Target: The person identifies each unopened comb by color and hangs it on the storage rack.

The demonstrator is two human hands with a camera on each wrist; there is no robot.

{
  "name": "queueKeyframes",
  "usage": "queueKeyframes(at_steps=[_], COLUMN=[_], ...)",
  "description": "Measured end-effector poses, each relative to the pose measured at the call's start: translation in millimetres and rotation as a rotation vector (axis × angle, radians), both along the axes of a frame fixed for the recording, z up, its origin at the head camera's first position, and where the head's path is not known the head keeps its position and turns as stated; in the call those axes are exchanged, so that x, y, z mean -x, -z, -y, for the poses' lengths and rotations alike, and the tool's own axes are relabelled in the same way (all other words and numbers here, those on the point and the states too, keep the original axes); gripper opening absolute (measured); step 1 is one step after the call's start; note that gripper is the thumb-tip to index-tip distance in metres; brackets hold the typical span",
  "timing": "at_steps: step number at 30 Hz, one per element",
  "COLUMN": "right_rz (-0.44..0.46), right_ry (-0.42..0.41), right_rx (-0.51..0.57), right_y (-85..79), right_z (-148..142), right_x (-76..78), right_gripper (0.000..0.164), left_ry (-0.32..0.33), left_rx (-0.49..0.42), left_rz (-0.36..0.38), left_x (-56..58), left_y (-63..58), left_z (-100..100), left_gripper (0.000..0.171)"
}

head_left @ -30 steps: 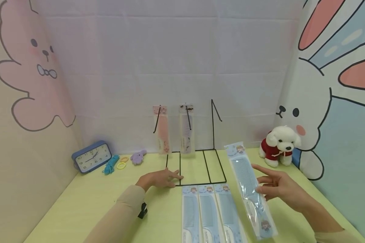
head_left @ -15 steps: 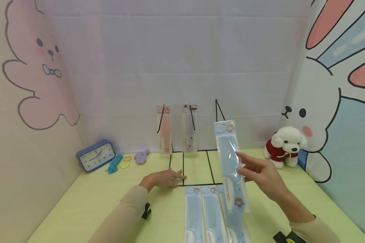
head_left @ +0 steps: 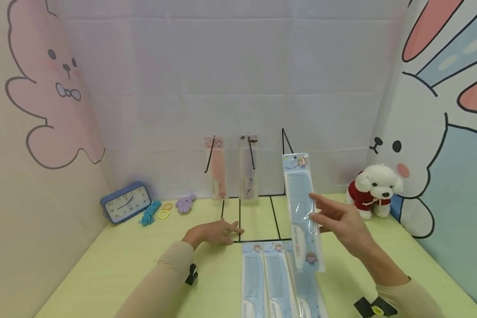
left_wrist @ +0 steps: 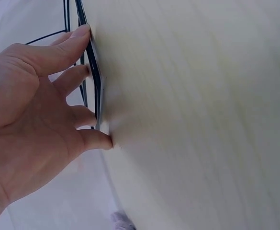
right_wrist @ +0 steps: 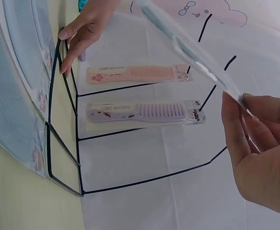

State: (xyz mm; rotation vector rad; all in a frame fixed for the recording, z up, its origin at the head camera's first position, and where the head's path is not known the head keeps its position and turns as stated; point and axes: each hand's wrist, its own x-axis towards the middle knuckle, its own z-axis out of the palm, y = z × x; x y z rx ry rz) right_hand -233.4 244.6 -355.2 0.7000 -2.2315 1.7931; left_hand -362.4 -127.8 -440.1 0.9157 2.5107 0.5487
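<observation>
My right hand [head_left: 347,225] pinches a packaged blue comb [head_left: 300,198] by its right edge, thumb and fingertips on the wrapper. The comb stands nearly upright, its header card overlapping the lower part of the bare right hook of a black wire rack [head_left: 275,217]. In the right wrist view the package [right_wrist: 187,50] appears nearly edge-on. My left hand [head_left: 212,232] rests with spread fingers on the rack's base at its left side; the left wrist view shows fingertips at the wire [left_wrist: 95,76]. A packaged pink comb [head_left: 218,172] and a packaged purple comb [head_left: 248,170] hang on the other hooks.
Three packaged blue combs lie side by side before the rack, the nearest to the left hand [head_left: 254,274] included. At left are a blue clock [head_left: 126,203], teal cord [head_left: 149,213], hair ties [head_left: 164,214] and a purple toy [head_left: 186,204]. A plush dog [head_left: 374,190] sits right.
My right hand has carried the blue comb left and up to the bare hook, and the comb has turned more upright. The left hand stays on the rack base.
</observation>
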Motion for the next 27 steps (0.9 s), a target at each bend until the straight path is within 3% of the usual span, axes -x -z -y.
queueKeyframes(at_steps=[6, 11, 19, 27], right_rz=[0.027, 0.071, 0.111, 0.122], right_ry=[0.049, 0.127, 0.312, 0.423], right_rx=[-0.027, -0.035, -0.03, -0.051], right_y=[-2.1, -6.4, -15.7, -18.0], right_z=[7.4, 16.3, 22.3, 30.8], right_x=[2.8, 14.9, 66.2, 112.4], right_gripper=[0.054, 0.052, 0.049, 0.045], left_ry=[0.01, 0.012, -0.021, -0.031], left_rx=[0.003, -0.003, -0.008, -0.002], left_rz=[0.003, 0.004, 0.027, 0.022], left_x=[-0.2, 2.3, 5.0, 1.5], left_y=[1.7, 2.1, -2.4, 0.6], left_z=[1.6, 1.8, 0.2, 0.4], left_gripper=[0.046, 0.047, 0.046, 0.047])
